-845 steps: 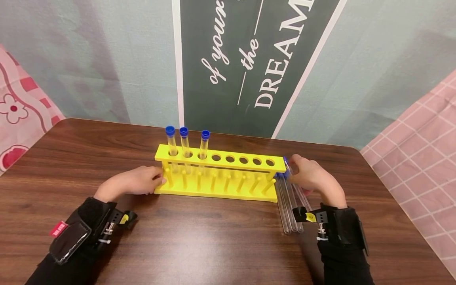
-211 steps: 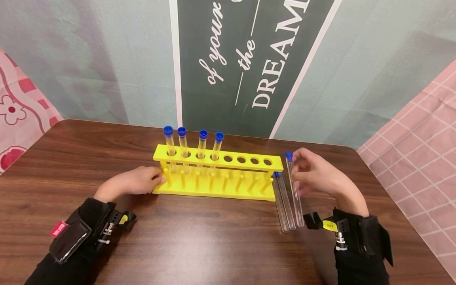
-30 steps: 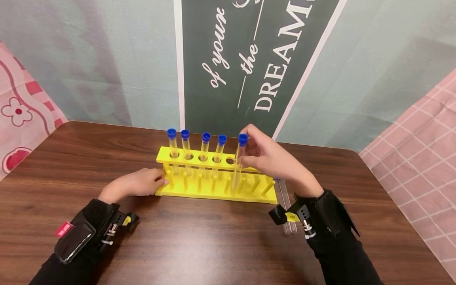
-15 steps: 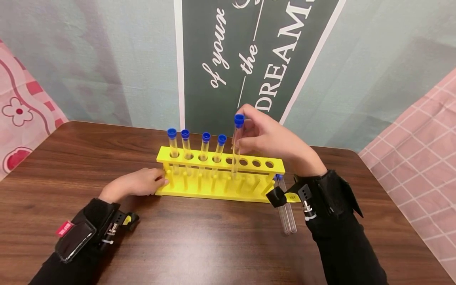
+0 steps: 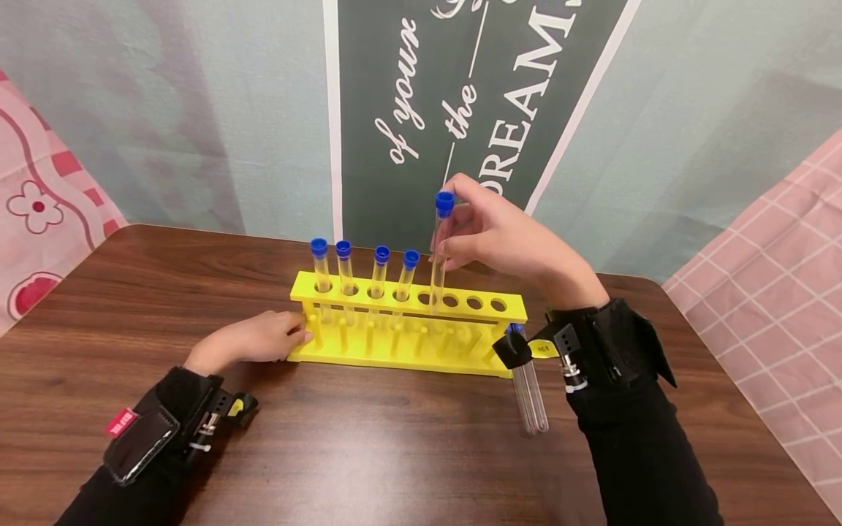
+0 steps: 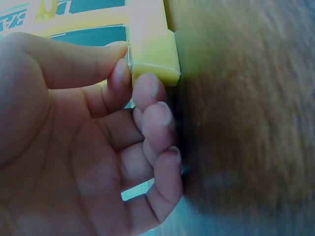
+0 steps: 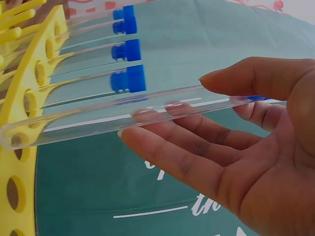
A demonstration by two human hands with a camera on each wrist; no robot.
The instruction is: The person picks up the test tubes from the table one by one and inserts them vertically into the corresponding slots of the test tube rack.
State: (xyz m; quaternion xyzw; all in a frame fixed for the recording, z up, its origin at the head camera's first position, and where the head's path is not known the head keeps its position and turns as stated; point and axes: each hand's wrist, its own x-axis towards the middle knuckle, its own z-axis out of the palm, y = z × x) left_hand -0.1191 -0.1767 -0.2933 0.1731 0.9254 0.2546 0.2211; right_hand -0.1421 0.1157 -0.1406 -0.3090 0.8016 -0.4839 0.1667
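Observation:
A yellow test tube rack [image 5: 395, 361] stands on the table. In its left holes are several clear tubes with blue caps, such as the capped tube [image 5: 404, 276] nearest the middle. My right hand [image 5: 506, 237] holds another blue-capped test tube [image 5: 438, 252] upright between thumb and fingers. Its rounded bottom overlaps the top bar by the fifth hole from the left; in the right wrist view this lower end [image 7: 17, 135] lies right at the bar's holes. My left hand [image 5: 259, 336] grips the rack's left end, thumb and index finger on the yellow base [image 6: 155, 61].
Two capped tubes [image 5: 529, 398] lie on the table at the rack's right end, partly behind the right wrist camera [image 5: 513, 351]. Three holes right of the held tube hold nothing. A printed cloth [image 5: 276, 109] hangs behind the table [image 5: 368, 446].
Over the last second my right hand raised the tube from before the rack to over its top bar. Seven seconds ago that hand held a tube at the right. The left hand stays put.

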